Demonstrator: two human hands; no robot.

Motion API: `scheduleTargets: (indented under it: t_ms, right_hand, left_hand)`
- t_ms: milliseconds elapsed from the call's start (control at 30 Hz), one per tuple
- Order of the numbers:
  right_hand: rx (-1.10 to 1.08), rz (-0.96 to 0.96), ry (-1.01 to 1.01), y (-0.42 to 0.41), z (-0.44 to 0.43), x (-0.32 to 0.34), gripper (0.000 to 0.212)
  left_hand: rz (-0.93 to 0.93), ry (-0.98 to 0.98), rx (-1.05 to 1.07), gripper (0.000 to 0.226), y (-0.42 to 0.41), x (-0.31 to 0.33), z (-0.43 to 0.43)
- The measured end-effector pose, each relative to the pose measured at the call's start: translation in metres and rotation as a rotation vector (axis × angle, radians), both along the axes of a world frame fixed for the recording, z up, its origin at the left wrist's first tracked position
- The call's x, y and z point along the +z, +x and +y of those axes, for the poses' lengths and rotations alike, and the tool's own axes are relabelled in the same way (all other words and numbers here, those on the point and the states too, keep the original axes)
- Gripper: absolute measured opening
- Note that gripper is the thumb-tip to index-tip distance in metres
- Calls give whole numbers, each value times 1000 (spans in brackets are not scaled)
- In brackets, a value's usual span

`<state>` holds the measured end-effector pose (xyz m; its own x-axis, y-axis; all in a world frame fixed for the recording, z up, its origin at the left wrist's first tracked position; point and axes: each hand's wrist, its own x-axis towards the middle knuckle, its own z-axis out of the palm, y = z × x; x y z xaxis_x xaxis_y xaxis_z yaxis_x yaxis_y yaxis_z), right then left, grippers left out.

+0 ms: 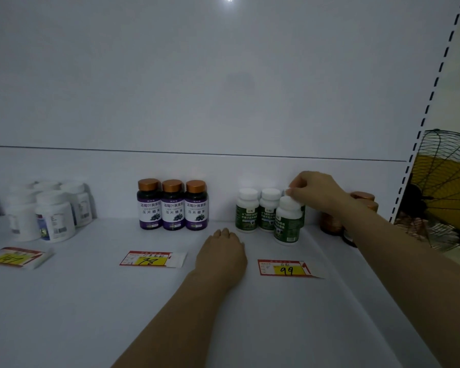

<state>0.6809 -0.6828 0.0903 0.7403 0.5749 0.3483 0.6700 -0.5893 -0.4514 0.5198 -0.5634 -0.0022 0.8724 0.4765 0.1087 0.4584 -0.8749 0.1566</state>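
**Hands at the green-labelled group.** We see the right hand [314, 193] reaching in from the right, its fingertips [290, 192] and thumb pinched on the white cap of the front green-labelled bottle [287, 224]. The left hand [223, 252] lies palm down on the shelf [91, 301], fingers loosely folded and holding nothing, well apart from the right.

The gripped bottle stands upright, long axis vertical, directly beneath the right hand. It is one step forward of two like bottles [247, 211] that stand in a row against the back panel [223, 176]. From the left hand it lies forward and to the right, so we judge the right hand the nearer and the working one. Any coming lift or shift turns on that top-down hold.

A price tag marked 99 [286, 268] lies in front of the group. Three purple-labelled bottles [172, 205] stand to the left, and amber bottles [329, 223] to the right, partly behind the forearm.
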Motion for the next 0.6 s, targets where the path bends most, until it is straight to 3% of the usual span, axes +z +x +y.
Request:
scheduleTargets:
  t_ms: [133,267,467,600]
  right_hand:
    - [-16,65,50,-2,-6,-6,25]
    - [-43,-52,-46,-11,-16,5,32]
    - [-27,-175,-7,-23,-67,33,29]
    - [-21,-204,-28,-19,-111,60,29]
  left_hand:
    - [0,-8,-1,50,1,-2,1]
    - [-24,-40,2,48,0,0,-1]
    - [-178,-91,59,46,-16,21,-19]
    - [-298,-125,69,31,-7,43,-42]
